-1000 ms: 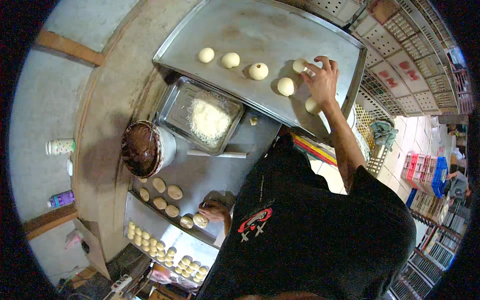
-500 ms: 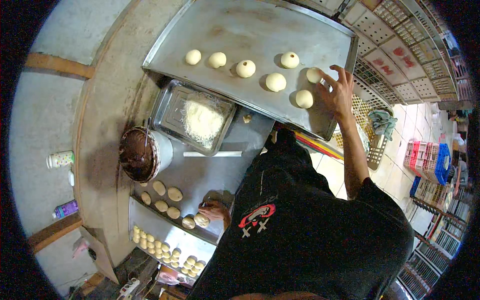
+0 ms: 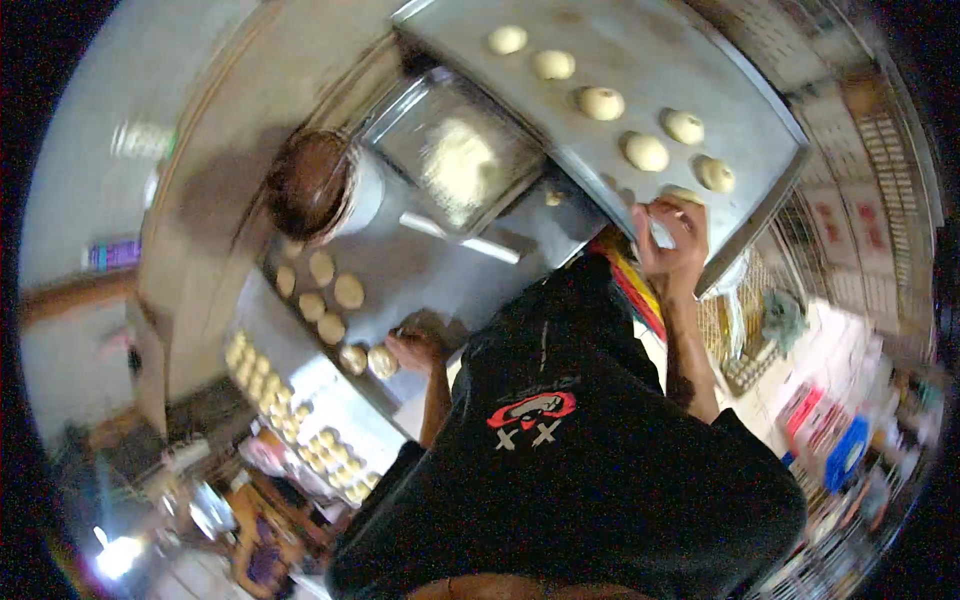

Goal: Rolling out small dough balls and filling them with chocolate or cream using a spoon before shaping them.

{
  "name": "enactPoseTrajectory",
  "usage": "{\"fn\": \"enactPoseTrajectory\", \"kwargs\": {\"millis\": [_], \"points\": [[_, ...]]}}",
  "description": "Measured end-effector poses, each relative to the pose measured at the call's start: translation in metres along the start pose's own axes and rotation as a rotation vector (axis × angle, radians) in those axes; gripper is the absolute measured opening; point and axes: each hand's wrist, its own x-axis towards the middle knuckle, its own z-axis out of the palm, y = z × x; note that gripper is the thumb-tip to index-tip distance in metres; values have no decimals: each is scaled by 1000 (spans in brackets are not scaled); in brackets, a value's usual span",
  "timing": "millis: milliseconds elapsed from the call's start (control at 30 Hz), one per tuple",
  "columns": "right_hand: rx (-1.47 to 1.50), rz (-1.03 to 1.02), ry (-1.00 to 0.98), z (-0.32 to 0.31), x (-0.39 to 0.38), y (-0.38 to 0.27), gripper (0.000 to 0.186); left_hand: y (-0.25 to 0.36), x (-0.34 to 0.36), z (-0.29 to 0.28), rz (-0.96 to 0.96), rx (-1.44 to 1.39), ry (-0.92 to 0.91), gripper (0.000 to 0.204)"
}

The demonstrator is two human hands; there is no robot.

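Note:
My left hand [image 3: 418, 345] has its fingers closed on the edge of a flat dough round [image 3: 382, 362], the last in a group on the dark metal worktop. Close by lie several other dough rounds [image 3: 348, 291]. At the near edge of the large metal baking tray [image 3: 480, 15], my right hand [image 3: 675, 240] is blurred, its fingers loosely bent with a gap at the thumb. Just beyond its fingertips, partly covered, sits a dough ball [image 3: 684, 194]. More pale dough balls [image 3: 601, 103] stand on that tray, some with a small dark spot on top.
A white bucket [image 3: 368, 195] of brown filling stands left of a metal pan [image 3: 392, 108] with pale shredded filling [image 3: 460, 165]. A white stick [image 3: 490, 249] lies on the worktop. Small dough pieces [image 3: 265, 385] fill a lower-left tray. Plastic crates [image 3: 825, 430] are at right.
My right hand has let go of a dough ball on the tray and drawn back toward the tray's near edge. My left hand stays at the dough round. The whole view has turned.

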Motion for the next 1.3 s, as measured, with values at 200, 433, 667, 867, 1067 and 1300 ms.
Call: {"fn": "enactPoseTrajectory", "kwargs": {"millis": [200,433,667,867,1067,1300], "points": [[404,-72,-789,123,-68,-47,21,-4,1,-5,-491,-83,-327,56],[-57,-185,-917,195,-115,-50,38,23,21,-38,-413,-25,-225,41],[149,198,-922,220,-147,-55,39,16,36,-53,-309,-225,-172,27],[852,1292,-763,271,-121,-10,35,18,70,-54,-67,-487,-603,34],[643,1181,-318,316,-109,-3,35,52,124,-22,85,-1018,-659,38],[933,1203,5,241,-129,-8,16,6,209,13,-834,-1473,-551,44]]}}
